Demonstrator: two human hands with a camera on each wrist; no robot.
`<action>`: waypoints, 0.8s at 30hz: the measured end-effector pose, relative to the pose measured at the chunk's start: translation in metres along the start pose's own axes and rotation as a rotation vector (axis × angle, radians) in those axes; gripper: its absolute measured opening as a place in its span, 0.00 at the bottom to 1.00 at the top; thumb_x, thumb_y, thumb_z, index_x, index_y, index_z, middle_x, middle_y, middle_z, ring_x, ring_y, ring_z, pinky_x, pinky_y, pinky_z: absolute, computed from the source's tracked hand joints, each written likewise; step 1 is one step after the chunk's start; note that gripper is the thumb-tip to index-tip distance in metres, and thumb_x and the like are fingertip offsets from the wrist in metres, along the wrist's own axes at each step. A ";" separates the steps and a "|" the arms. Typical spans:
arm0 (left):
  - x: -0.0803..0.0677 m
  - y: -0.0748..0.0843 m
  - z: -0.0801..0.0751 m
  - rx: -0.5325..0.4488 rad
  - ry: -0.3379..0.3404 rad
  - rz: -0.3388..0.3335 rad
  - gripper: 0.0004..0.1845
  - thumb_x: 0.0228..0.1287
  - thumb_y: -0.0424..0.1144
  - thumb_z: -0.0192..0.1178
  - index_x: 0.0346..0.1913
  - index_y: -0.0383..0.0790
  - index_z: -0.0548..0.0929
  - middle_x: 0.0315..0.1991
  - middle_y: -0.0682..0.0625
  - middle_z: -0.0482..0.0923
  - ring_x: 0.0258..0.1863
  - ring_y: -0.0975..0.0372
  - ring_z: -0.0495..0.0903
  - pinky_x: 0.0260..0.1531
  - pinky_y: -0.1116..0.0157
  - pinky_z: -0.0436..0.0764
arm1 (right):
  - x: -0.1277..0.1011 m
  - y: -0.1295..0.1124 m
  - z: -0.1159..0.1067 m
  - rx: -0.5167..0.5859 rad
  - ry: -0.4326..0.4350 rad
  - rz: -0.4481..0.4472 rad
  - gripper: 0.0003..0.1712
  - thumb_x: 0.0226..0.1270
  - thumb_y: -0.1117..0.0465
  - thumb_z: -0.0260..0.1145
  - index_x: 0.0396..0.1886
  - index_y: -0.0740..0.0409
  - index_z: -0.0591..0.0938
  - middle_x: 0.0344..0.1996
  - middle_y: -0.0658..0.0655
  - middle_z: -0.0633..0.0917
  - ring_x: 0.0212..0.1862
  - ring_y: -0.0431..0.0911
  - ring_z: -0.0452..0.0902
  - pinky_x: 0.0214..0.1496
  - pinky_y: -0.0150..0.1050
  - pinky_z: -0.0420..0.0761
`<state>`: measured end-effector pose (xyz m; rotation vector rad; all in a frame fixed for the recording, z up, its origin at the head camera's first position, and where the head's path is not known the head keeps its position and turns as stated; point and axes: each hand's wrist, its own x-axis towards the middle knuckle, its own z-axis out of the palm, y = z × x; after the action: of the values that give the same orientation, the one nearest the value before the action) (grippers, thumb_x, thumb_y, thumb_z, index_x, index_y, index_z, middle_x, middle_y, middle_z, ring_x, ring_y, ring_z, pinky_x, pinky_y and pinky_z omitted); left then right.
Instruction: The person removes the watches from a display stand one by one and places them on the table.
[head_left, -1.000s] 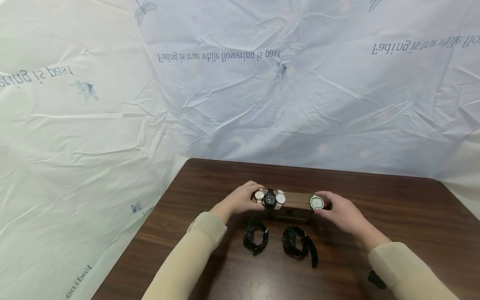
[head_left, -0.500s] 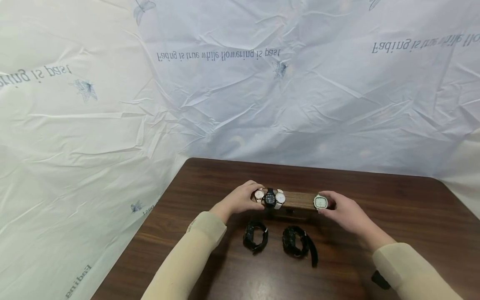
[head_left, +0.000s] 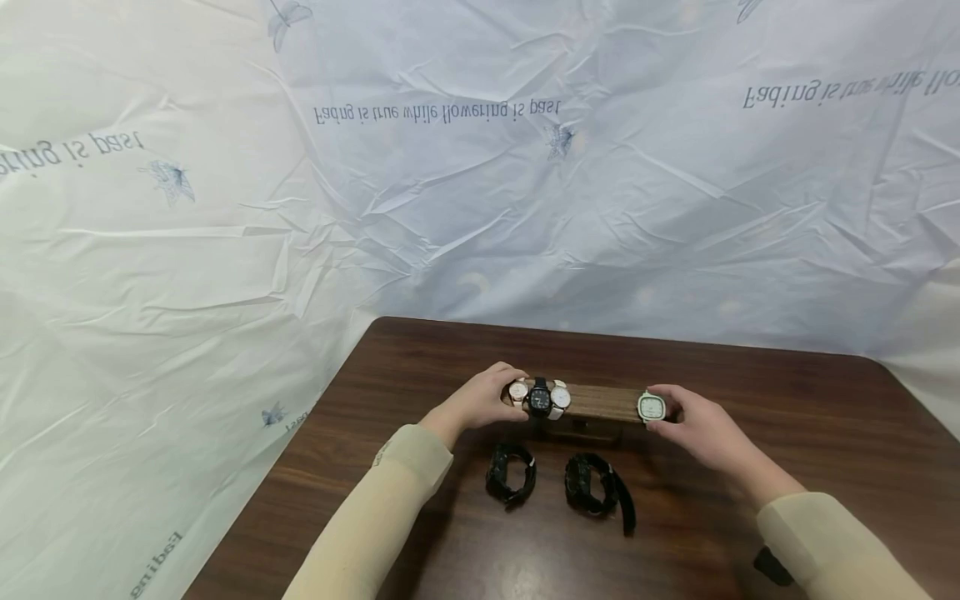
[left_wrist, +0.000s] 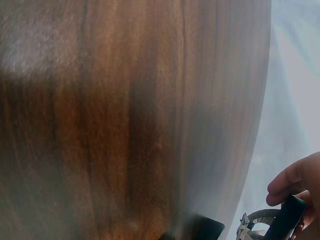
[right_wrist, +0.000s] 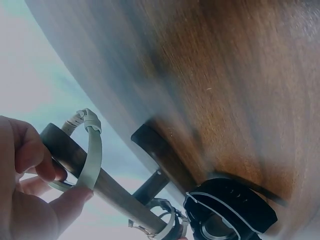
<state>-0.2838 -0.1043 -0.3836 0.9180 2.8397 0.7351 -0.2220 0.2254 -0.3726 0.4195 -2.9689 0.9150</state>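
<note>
1. Right hand (head_left: 693, 427) — fingers pinched on the pale square-faced watch (head_left: 652, 407), its strap looped round the right end of the wooden bar (head_left: 600, 402); in the right wrist view, thumb and fingers (right_wrist: 35, 155) closed on the pale strap beside the bar's end.
2. Left hand (head_left: 480, 398) — fingers curled round the left end of the bar, touching the outermost of three watches (head_left: 540, 398) strapped there side by side: white-faced, black-faced, white-faced.
3. Bar raised on a short stand above the dark wooden worktop (head_left: 787, 400), bare between the three watches and the pale one.
4. Two black watches (head_left: 555, 482) lying on the worktop just in front of the stand, near each other.
5. Crumpled white printed sheet (head_left: 225, 250) behind and left of the worktop.
</note>
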 end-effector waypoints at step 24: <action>-0.001 0.000 0.000 -0.006 0.006 -0.003 0.33 0.49 0.53 0.62 0.59 0.50 0.66 0.53 0.54 0.63 0.45 0.64 0.68 0.40 0.65 0.71 | -0.014 0.020 -0.009 -0.012 0.069 0.041 0.38 0.54 0.43 0.60 0.58 0.60 0.63 0.34 0.55 0.72 0.34 0.46 0.69 0.25 0.37 0.68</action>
<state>-0.2824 -0.1045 -0.3839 0.9121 2.8423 0.7468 -0.2144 0.2501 -0.3773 0.3216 -2.9293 0.8954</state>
